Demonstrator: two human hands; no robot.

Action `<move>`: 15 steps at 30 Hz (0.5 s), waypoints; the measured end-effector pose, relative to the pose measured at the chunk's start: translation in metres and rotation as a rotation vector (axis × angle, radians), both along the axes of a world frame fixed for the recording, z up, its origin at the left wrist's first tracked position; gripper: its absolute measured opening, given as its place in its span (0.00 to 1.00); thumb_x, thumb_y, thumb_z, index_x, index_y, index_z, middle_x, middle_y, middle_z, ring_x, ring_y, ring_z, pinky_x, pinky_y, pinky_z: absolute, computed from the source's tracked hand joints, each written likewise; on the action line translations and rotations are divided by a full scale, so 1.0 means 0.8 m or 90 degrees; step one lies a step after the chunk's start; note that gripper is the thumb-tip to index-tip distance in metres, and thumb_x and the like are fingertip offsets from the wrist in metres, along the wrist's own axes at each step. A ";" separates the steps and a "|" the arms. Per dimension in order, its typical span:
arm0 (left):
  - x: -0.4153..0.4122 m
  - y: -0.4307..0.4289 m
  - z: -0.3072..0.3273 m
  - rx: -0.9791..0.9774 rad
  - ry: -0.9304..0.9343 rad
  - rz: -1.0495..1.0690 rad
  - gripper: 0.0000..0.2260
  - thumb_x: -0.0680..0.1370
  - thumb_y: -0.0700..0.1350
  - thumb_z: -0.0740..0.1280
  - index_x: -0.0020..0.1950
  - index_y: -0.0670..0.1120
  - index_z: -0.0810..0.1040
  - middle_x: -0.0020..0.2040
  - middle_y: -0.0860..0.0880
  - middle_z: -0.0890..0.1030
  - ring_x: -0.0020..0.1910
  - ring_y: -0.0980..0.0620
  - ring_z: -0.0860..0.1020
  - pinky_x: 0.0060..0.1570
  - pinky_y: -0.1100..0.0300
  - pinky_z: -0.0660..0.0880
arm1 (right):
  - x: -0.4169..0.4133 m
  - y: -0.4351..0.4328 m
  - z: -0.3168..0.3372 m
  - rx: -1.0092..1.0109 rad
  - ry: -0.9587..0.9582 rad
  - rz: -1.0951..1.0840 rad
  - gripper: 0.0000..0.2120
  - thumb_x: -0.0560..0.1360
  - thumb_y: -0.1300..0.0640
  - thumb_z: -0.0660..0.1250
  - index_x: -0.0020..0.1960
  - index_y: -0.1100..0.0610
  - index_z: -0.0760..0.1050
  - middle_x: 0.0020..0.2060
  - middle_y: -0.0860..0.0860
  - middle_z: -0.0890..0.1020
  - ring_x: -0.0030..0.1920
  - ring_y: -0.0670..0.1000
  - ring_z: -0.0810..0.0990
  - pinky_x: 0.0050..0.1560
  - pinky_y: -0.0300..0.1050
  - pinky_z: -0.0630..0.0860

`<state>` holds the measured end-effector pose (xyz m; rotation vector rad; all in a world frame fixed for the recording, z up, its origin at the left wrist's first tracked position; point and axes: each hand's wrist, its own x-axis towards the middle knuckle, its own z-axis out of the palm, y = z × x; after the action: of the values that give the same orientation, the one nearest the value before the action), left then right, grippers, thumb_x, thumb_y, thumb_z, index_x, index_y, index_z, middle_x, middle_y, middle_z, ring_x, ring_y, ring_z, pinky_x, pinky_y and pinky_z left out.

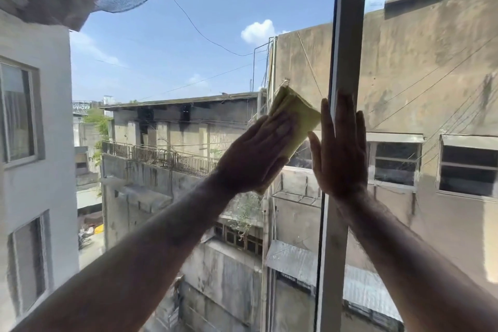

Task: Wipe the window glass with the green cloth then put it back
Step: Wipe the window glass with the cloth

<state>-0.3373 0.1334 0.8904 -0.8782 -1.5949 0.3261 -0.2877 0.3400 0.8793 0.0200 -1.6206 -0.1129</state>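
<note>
The left hand (253, 153) presses the folded green cloth (295, 118) flat against the window glass (175, 62), fingers (277, 127) extended and together, not curled. A flat palm probably spreads pressure evenly for wiping. The cloth lies under the palm and fingers, its upper part projecting beyond the fingertips toward the window frame (347, 35). The right hand (341, 148) rests open, fingers spread, across the frame and glass beside the cloth, holding nothing, likely bracing the body.
</note>
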 end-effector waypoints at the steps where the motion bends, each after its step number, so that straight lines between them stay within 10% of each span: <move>1: -0.004 -0.014 0.006 -0.015 0.012 0.006 0.26 0.88 0.53 0.53 0.83 0.40 0.60 0.84 0.40 0.62 0.85 0.43 0.58 0.82 0.42 0.61 | 0.000 0.000 0.000 -0.001 0.000 0.001 0.30 0.89 0.49 0.55 0.86 0.62 0.56 0.86 0.66 0.56 0.87 0.64 0.55 0.85 0.67 0.61; 7: -0.004 -0.050 0.025 0.633 -0.026 0.062 0.30 0.87 0.56 0.53 0.83 0.36 0.57 0.84 0.38 0.60 0.84 0.41 0.58 0.82 0.43 0.60 | -0.005 0.002 0.000 -0.002 -0.011 0.010 0.31 0.90 0.47 0.54 0.87 0.61 0.54 0.86 0.65 0.53 0.88 0.63 0.52 0.86 0.66 0.58; 12: -0.006 -0.046 -0.070 0.133 -0.050 0.013 0.32 0.85 0.56 0.60 0.83 0.38 0.58 0.83 0.37 0.60 0.85 0.41 0.56 0.80 0.40 0.63 | -0.004 0.004 -0.001 0.008 -0.014 -0.006 0.31 0.90 0.47 0.53 0.88 0.60 0.52 0.87 0.65 0.52 0.88 0.63 0.51 0.86 0.66 0.58; 15: -0.012 -0.111 -0.071 0.320 -0.027 0.047 0.28 0.85 0.49 0.58 0.82 0.37 0.59 0.83 0.36 0.61 0.84 0.40 0.58 0.81 0.39 0.62 | -0.003 0.003 -0.002 0.004 -0.014 0.002 0.31 0.89 0.48 0.54 0.87 0.61 0.53 0.86 0.66 0.53 0.88 0.64 0.51 0.85 0.66 0.58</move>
<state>-0.3469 0.0444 0.8338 -0.4424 -1.6479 -0.0476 -0.2897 0.3420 0.8781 0.0289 -1.6420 -0.1164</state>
